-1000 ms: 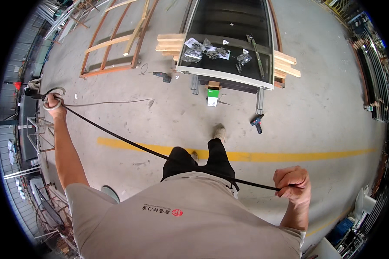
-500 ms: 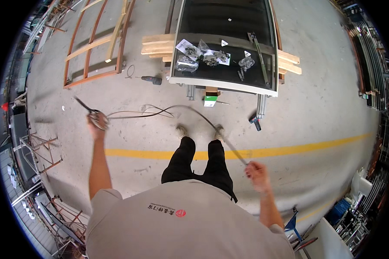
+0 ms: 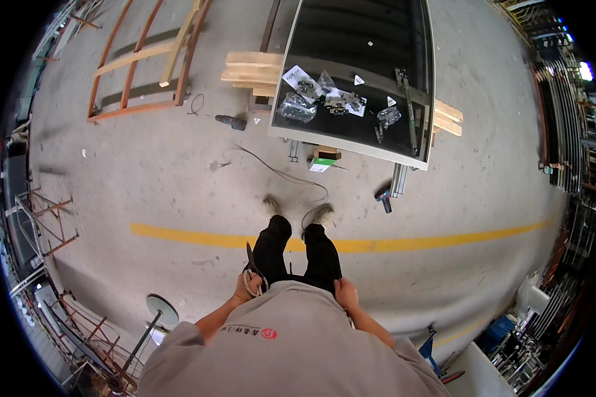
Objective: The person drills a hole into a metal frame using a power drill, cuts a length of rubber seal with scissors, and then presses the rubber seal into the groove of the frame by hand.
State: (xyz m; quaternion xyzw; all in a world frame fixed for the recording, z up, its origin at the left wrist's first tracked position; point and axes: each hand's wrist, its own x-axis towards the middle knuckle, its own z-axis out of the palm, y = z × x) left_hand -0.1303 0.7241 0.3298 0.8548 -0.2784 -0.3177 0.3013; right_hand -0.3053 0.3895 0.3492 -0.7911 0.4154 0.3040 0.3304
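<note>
My left hand (image 3: 243,288) is at my left hip, its fingers wrapped round the pale loop handles of a pair of scissors (image 3: 250,259). The dark blades point up, away from me, beside my thigh. At my right hip, close against the trousers, my right hand (image 3: 346,293) is closed; whatever it may hold is hidden. A thin dark strip (image 3: 281,173) trails across the floor in a curve and passes out of sight by my legs, between my shoes.
Ahead stands a dark glass panel in a pale frame (image 3: 351,144), with bagged hardware (image 3: 298,108) on it, resting on timber blocks (image 3: 253,66). Two cordless drills (image 3: 230,122) and a green-white box (image 3: 323,160) are on the floor. A wood-and-metal frame (image 3: 136,114) lies far left.
Both hands have come in from wide apart to my hips. The strip, earlier stretched between them, now lies mostly on the floor. The scissors stay in my left hand.
</note>
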